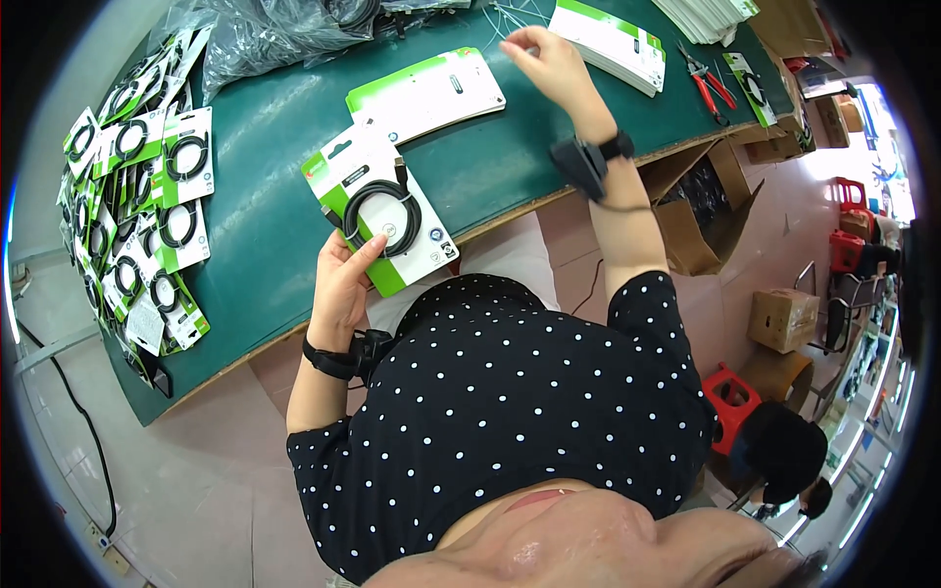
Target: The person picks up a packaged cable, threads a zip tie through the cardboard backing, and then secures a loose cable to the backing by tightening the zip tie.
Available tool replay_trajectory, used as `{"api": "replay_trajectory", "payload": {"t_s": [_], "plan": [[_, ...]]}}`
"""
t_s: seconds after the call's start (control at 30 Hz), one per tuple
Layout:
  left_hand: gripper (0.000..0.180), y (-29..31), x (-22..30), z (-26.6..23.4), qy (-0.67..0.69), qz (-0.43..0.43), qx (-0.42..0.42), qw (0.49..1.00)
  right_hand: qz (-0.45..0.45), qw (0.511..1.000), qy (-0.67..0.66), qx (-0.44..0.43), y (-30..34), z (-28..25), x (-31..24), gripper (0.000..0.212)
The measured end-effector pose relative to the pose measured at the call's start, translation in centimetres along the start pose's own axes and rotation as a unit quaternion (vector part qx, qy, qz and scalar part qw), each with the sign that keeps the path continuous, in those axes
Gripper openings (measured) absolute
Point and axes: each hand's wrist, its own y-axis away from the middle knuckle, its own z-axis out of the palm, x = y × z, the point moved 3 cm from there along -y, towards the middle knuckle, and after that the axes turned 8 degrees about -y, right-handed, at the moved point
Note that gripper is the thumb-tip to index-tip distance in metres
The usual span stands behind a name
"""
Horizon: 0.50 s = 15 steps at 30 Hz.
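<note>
My left hand (343, 279) grips the lower left edge of a white and green backing card (426, 220), its thumb lying on a coiled black cable (353, 220). The cable is fixed to the card, and its connector ends lie at the coil's side and top. My right hand (554, 73) is raised over the far part of the table, fingers bent toward the thumb. Close to its fingertips lie thin pale wire ties (508, 18). Anything pinched there is too small to make out. A stack of blank-looking cards (431, 98) lies just beyond the held card.
Carded cables (132, 196) are heaped at the left of the green table (255, 211). Clear plastic bags (279, 44) sit at the back. More card stacks (613, 54), red-handled pliers (708, 88) and one carded cable (750, 88) lie right. An open carton (701, 211) stands below the edge.
</note>
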Motion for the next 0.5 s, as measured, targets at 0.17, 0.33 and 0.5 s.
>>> {"api": "replay_trajectory", "payload": {"t_s": [0.17,0.33,0.5], "plan": [[0.034,0.3,0.3,-0.2,0.027,-0.003,0.014,1.000,-0.056,0.971,0.226,0.050,-4.3,2.9,5.0,0.029],[0.035,0.1,0.5,-0.5,0.021,0.000,0.012,1.000,0.020,0.955,0.293,-0.042,-4.9,3.0,5.3,0.030],[0.036,-0.2,0.7,-0.9,0.022,-0.004,0.006,1.000,0.099,0.980,0.107,-0.136,-2.0,0.5,3.2,0.027]]}}
